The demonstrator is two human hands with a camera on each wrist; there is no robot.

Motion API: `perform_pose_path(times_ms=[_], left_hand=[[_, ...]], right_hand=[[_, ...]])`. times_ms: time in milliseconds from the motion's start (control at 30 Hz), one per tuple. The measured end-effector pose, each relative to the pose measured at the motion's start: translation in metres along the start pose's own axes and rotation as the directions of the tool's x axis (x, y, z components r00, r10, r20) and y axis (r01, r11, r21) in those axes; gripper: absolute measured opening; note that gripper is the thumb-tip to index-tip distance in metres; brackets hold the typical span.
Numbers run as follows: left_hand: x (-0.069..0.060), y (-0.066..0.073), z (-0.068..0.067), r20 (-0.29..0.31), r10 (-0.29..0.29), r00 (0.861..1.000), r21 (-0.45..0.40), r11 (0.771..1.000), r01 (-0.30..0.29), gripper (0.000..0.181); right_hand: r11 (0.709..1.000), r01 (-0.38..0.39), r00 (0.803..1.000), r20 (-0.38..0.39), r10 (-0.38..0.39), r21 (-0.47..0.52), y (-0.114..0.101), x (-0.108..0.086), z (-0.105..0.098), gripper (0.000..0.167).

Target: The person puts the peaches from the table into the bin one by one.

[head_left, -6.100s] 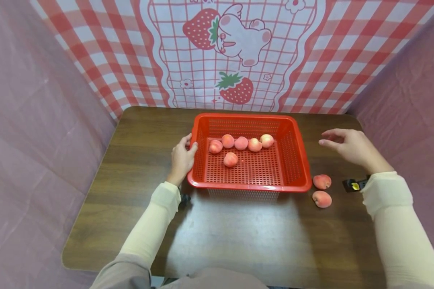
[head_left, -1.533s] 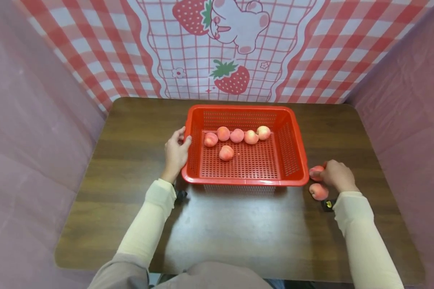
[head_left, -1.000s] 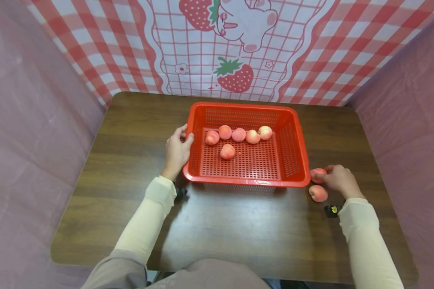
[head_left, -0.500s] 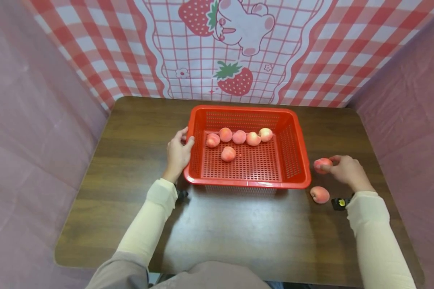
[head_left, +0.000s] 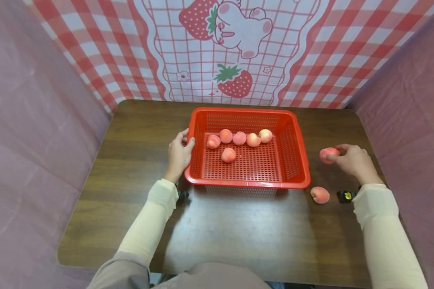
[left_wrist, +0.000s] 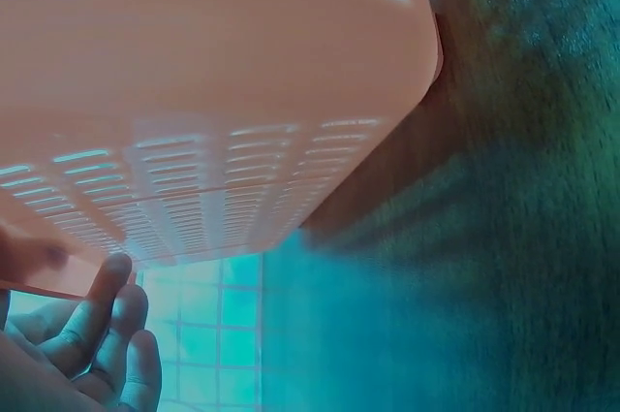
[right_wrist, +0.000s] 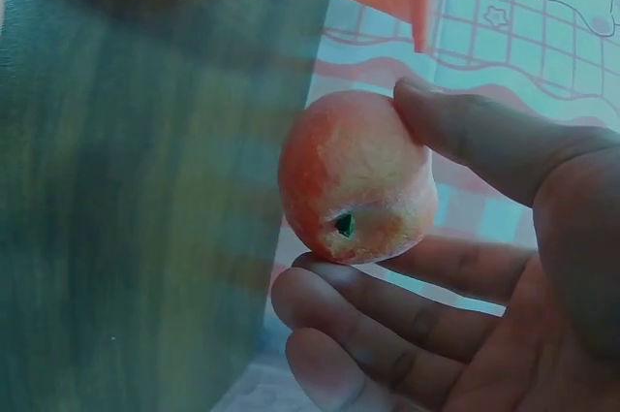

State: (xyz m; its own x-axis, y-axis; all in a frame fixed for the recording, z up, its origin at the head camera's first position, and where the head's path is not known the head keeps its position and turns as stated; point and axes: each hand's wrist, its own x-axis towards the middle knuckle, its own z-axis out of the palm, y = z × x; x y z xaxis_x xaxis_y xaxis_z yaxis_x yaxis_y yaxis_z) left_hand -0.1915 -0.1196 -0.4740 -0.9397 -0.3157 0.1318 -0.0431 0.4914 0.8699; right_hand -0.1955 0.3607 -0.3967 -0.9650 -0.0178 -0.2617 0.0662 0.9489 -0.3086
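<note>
My right hand (head_left: 356,160) pinches a peach (head_left: 328,155) between thumb and fingers, right of the red basket (head_left: 249,185). Close up in the right wrist view, this peach (right_wrist: 354,170) shows its stem hollow with a dark green spot. At the basket's left side, my left hand (head_left: 179,154) holds the rim with thumb and fingers; the left wrist view shows its curled fingers (left_wrist: 102,325) by the rim. Several peaches lie inside, most in a row towards the back, with one peach (head_left: 228,155) in front. Another peach (head_left: 320,195) rests on the table near the basket's front right corner.
Everything stands on a dark wooden table (head_left: 130,224). A red-and-white checked cloth (head_left: 105,52) with strawberry prints hangs behind it, and pink curtains (head_left: 32,140) hang at both sides. A black device (head_left: 345,196) with a yellow mark sits by the right wrist.
My right hand has gripped the farther of the two table peaches and moved it up, back and away from the basket's right side. The left hand has stayed at the rim.
</note>
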Motion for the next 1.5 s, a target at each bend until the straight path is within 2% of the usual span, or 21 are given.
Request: perform_pose_path(times_ms=[267, 600, 1100, 1500], left_hand=[[0.0, -0.001, 0.001, 0.0, -0.006, 1.0, -0.002, 1.0, 0.006, 0.04], [0.001, -0.001, 0.0, -0.004, 0.003, 1.0, -0.002, 1.0, -0.003, 0.04], [0.002, -0.001, 0.001, 0.01, -0.028, 1.0, -0.009, 1.0, 0.028, 0.041], [0.003, -0.002, 0.002, 0.007, -0.021, 1.0, -0.005, 1.0, 0.021, 0.04]], right_hand=[[0.999, 0.023, 0.998, -0.062, -0.021, 0.023, -0.011, 0.004, -0.007, 0.068], [0.998, 0.05, 0.997, -0.061, -0.047, 0.048, -0.025, 0.006, -0.015, 0.077], [0.995, 0.086, 0.993, -0.079, -0.082, 0.049, -0.047, 0.01, -0.015, 0.075], [0.992, 0.089, 0.994, -0.077, -0.082, 0.09, -0.057, 0.009, -0.017, 0.079]])
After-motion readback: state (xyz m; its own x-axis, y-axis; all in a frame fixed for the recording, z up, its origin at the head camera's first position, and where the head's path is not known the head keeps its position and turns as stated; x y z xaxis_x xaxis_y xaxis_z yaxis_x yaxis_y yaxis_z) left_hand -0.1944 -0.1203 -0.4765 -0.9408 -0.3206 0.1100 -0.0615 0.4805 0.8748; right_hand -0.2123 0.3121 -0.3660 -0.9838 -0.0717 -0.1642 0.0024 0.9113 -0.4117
